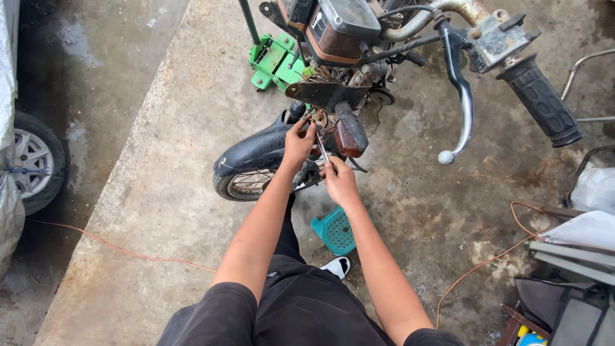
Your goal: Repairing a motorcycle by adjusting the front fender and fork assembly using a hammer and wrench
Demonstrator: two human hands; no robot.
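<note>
Right hand [339, 181] grips a thin metal tool [322, 148]; left hand [298, 142] pinches the rusty bracket [318, 119] under the old motorbike's headlamp; steadying it helps.

Tip of the thin metal tool [322, 150] is lost behind rusty parts, so can't tell what it engages; left hand [298, 142] fingertips buried there too. Front wheel [246, 184] mostly hidden by fender [256, 149] and arms. Car tyre [31, 161], gauge cluster [339, 22] and bags at right are cut off by frame edges.
</note>
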